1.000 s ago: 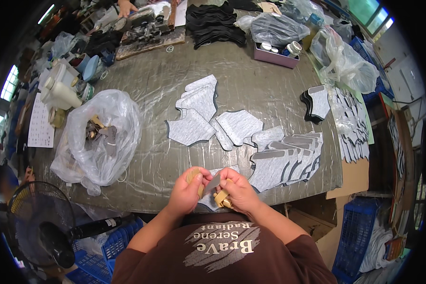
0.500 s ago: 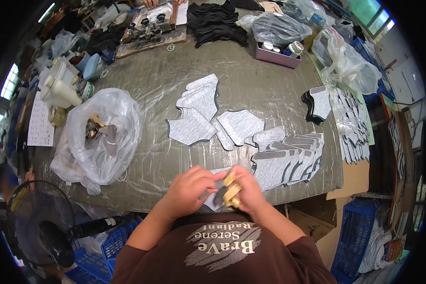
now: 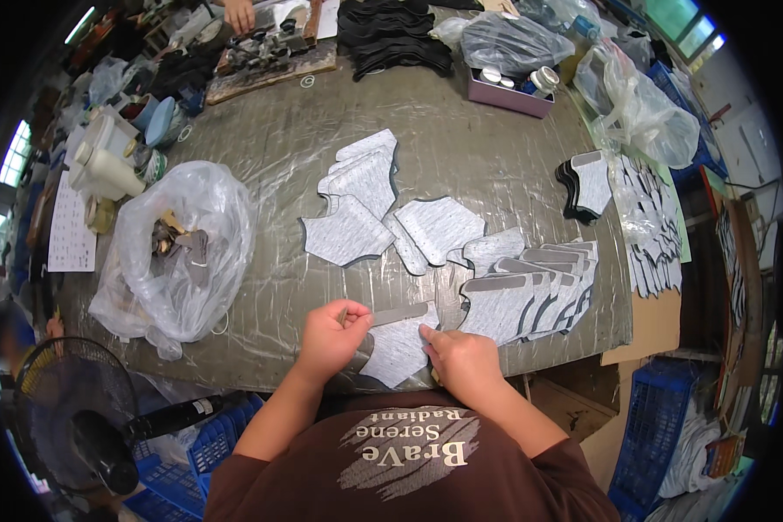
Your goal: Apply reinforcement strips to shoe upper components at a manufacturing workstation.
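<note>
A light-grey speckled fabric piece (image 3: pixel 398 350) lies before me at the table's near edge, a darker grey strip (image 3: pixel 400 313) along its far edge. My left hand (image 3: pixel 335 335) is closed in a pinch at the strip's left end, a small dull sliver showing between its fingers. At the piece's right edge rests the thumb side of my right hand (image 3: pixel 465 358). That hand's fingers are curled, mostly hidden, around a yellowish, roll-like thing (image 3: pixel 436 377) of which only a bit shows. Beside the right hand overlap several similar pieces with grey strips (image 3: pixel 500 300).
More grey pieces (image 3: pixel 348 230) lie mid-table. At left stands an open clear plastic bag (image 3: pixel 239 252) with scraps, behind it a white bottle (image 3: pixel 113 170). A purple box (image 3: pixel 509 97) holds jars at the far right. A fan (image 3: pixel 74 400) stands lower left; another person's hand (image 3: pixel 239 15) shows at the far edge.
My hands have moved apart, uncovering the fabric piece and its strip. The yellowish thing, earlier plain in my right hand, is now mostly hidden under it. The view has shifted slightly.
</note>
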Demonstrator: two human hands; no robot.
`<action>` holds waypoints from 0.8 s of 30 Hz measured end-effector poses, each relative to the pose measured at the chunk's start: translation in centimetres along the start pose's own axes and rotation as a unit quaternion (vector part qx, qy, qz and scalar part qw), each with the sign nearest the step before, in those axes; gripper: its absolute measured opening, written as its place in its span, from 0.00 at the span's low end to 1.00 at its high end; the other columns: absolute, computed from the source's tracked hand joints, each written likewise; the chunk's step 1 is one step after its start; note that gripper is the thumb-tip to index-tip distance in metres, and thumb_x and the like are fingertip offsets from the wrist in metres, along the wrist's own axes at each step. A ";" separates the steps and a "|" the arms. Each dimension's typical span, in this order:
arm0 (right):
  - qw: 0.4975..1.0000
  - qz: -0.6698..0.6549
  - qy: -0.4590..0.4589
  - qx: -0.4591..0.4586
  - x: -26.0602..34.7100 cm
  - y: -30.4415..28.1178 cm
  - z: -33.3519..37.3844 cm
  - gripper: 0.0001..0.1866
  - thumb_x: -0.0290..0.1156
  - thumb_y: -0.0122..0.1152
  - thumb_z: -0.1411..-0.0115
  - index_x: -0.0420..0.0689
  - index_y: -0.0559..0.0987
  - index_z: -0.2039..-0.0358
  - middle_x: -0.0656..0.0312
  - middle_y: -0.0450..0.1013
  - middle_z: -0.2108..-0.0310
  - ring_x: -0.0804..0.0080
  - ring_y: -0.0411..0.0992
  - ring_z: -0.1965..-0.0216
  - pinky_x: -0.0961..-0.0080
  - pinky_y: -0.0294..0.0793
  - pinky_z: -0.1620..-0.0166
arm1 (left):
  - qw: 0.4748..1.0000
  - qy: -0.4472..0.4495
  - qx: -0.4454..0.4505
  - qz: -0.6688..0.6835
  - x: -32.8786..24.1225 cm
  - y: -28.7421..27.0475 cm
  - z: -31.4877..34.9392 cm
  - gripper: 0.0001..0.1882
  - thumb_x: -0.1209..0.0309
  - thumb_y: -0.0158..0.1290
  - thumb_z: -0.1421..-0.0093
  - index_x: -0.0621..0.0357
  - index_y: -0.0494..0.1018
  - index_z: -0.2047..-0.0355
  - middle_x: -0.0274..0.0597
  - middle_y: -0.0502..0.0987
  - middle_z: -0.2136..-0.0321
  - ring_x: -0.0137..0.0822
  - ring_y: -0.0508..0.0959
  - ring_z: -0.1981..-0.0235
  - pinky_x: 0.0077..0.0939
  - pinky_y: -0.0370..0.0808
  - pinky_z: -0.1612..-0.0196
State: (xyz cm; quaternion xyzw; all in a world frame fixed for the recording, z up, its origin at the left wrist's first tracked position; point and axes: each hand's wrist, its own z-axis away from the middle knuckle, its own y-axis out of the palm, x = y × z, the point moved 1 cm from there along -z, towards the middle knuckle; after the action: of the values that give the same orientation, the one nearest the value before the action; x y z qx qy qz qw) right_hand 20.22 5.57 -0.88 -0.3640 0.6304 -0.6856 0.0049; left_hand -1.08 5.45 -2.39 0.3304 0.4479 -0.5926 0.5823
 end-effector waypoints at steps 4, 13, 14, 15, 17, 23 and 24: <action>1.000 0.019 -0.020 0.002 -0.3 0.3 0.0 0.15 0.28 0.58 0.54 0.45 0.79 0.62 0.61 0.69 0.82 0.65 0.71 0.82 0.69 0.69 0.79 | 1.000 0.003 0.014 0.002 -0.1 0.1 0.0 0.04 0.77 0.55 0.47 0.66 0.74 0.71 0.31 0.74 0.78 0.17 0.69 0.78 0.12 0.66 0.75; 0.999 0.042 -0.027 0.001 -0.1 0.5 -0.3 0.13 0.23 0.57 0.55 0.42 0.78 0.65 0.59 0.70 0.67 0.64 0.70 0.83 0.71 0.70 0.79 | 1.000 0.002 0.007 -0.004 -0.3 0.4 0.2 0.03 0.78 0.54 0.47 0.66 0.73 0.72 0.32 0.74 0.78 0.17 0.69 0.78 0.13 0.67 0.75; 0.999 0.038 -0.033 -0.007 0.0 0.2 -0.4 0.14 0.23 0.57 0.56 0.41 0.78 0.65 0.59 0.71 0.63 0.64 0.71 0.82 0.71 0.70 0.78 | 1.000 0.002 0.008 -0.004 -0.3 0.4 0.2 0.03 0.78 0.54 0.47 0.66 0.73 0.72 0.32 0.74 0.78 0.17 0.69 0.78 0.13 0.67 0.75; 0.999 0.033 -0.039 -0.016 0.1 0.0 -0.4 0.15 0.23 0.57 0.57 0.40 0.78 0.65 0.58 0.72 0.59 0.65 0.71 0.81 0.71 0.71 0.77 | 1.000 0.003 0.007 -0.005 -0.3 0.4 0.2 0.03 0.79 0.54 0.47 0.66 0.73 0.72 0.32 0.74 0.78 0.17 0.69 0.78 0.13 0.67 0.76; 0.998 0.037 -0.049 -0.008 -0.1 0.2 -0.4 0.16 0.23 0.58 0.58 0.40 0.77 0.65 0.57 0.71 0.56 0.66 0.72 0.80 0.71 0.72 0.76 | 1.000 0.004 0.005 -0.005 -0.3 0.5 0.2 0.03 0.79 0.54 0.47 0.66 0.73 0.72 0.32 0.74 0.78 0.17 0.69 0.78 0.13 0.67 0.76; 0.996 0.056 -0.066 0.015 -0.1 0.1 -0.5 0.17 0.23 0.58 0.60 0.39 0.76 0.64 0.58 0.70 0.51 0.68 0.72 0.79 0.73 0.72 0.75 | 0.999 0.018 -0.005 -0.026 0.2 0.5 0.1 0.04 0.77 0.54 0.47 0.66 0.73 0.73 0.33 0.74 0.79 0.18 0.69 0.78 0.15 0.67 0.77; 0.996 0.061 -0.064 0.020 0.0 0.1 -0.5 0.17 0.23 0.58 0.59 0.39 0.76 0.64 0.58 0.70 0.51 0.68 0.73 0.79 0.73 0.72 0.75 | 0.997 0.039 -0.008 -0.063 0.4 0.5 0.1 0.04 0.77 0.54 0.48 0.66 0.74 0.73 0.36 0.75 0.80 0.22 0.71 0.80 0.18 0.68 0.77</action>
State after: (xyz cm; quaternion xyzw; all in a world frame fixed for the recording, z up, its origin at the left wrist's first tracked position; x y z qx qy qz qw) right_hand 19.95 6.04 -0.94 -0.3680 0.6357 -0.6719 0.0947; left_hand -0.61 5.29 -2.76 0.3193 0.4948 -0.6114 0.5285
